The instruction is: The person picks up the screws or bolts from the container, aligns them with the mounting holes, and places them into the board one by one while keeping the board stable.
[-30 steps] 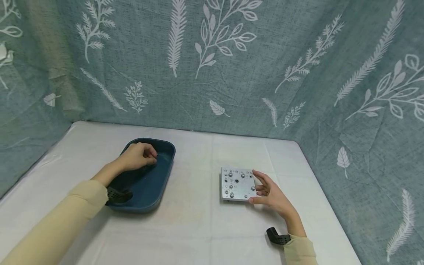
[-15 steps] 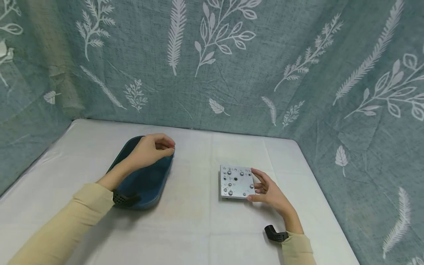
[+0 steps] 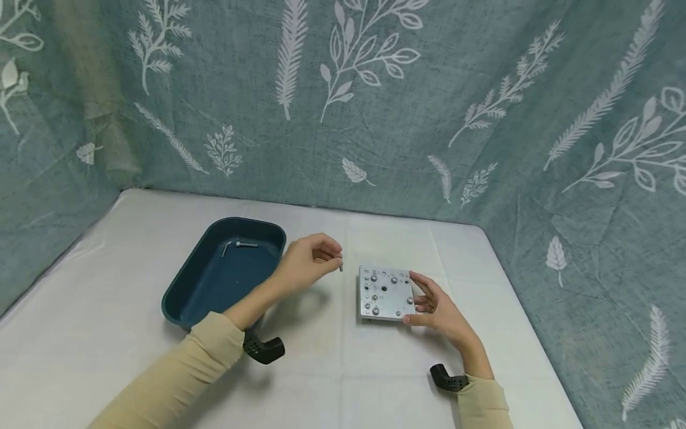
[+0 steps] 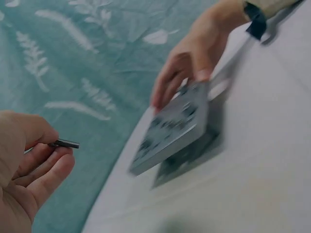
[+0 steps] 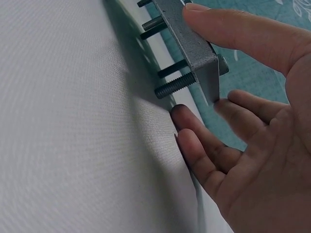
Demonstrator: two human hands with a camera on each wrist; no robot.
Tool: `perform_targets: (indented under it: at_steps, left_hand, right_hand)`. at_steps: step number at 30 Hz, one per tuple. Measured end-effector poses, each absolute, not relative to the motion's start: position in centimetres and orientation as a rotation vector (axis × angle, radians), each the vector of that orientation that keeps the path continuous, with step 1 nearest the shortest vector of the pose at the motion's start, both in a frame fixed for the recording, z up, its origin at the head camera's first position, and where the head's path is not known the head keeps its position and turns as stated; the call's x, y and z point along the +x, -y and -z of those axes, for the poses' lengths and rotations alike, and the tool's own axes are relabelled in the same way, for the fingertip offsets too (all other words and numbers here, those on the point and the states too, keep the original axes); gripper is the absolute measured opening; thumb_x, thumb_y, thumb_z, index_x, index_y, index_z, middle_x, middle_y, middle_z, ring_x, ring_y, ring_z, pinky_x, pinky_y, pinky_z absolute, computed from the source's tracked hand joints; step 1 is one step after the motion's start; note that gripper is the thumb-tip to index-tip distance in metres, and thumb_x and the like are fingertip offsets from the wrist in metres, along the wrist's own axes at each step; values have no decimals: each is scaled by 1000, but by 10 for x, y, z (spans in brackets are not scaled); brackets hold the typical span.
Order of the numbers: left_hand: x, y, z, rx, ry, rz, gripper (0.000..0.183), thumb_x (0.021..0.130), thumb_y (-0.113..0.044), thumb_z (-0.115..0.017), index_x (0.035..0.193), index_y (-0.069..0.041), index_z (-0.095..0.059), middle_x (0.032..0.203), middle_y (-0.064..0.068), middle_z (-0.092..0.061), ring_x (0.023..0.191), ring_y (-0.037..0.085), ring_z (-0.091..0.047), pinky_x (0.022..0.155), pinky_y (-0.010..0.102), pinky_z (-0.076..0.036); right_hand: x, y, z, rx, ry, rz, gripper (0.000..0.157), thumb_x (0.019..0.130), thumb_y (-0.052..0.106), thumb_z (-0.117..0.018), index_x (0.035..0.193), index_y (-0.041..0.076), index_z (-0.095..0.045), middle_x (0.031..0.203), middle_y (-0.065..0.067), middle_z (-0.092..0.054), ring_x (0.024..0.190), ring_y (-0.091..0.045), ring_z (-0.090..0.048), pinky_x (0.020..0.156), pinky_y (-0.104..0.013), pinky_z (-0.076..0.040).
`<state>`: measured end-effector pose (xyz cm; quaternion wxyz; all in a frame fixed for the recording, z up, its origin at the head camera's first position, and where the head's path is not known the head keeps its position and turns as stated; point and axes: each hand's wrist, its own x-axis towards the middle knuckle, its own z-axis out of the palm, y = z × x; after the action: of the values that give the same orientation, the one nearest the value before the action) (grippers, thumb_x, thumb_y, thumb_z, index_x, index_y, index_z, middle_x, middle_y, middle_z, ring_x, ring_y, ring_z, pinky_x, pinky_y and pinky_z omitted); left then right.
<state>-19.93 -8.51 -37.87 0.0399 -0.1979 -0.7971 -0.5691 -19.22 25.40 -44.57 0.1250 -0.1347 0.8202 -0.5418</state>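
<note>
Between thumb and fingertips, my left hand (image 3: 306, 262) pinches a small metal screw (image 4: 67, 143); its head end is hidden by the fingers. That hand is in the air between the bin and a square metal plate (image 3: 387, 295). Several screw heads and holes show on the plate's top. Threaded screw shanks (image 5: 175, 86) stick out beneath it in the right wrist view. My right hand (image 3: 442, 313) grips the plate's right edge, thumb at the near corner and fingers at the far one.
A dark blue bin (image 3: 174, 285) stands at the left on the white-covered table (image 3: 316, 381). Inside it lie a longer bolt (image 3: 246, 244) and a thin metal piece (image 3: 225, 249). A green leaf-patterned curtain (image 3: 257, 143) closes off the back and sides.
My left hand has come up out of the bin and moved right toward the plate with the screw. The bin's contents are now visible. The right hand and plate have stayed put.
</note>
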Motion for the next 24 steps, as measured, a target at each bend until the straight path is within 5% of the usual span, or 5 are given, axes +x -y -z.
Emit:
perform_targets:
  at_steps: [9,24]
  left_hand:
    - [-203,38,404,-693,2411,1754,18,88,-3,-73,104,0,-66,93,3,-69,84,14,-66,74,27,-55]
    - [-209,29,422,-684,2486,1691,14,87,1,-72,99,0,-66,91,3,-69,82,12,-67,74,28,-54]
  right_hand:
    - [-195,-255,443,-401,-2395,1575,101,70,13,-90,153,23,-33,156,3,-33,116,-27,-53,98,-46,-43]
    - [-194,-256,447,-393,-2380,1588,101,70,16,-91,153,24,-34,155,3,-33,117,-28,-52,98,-45,-43]
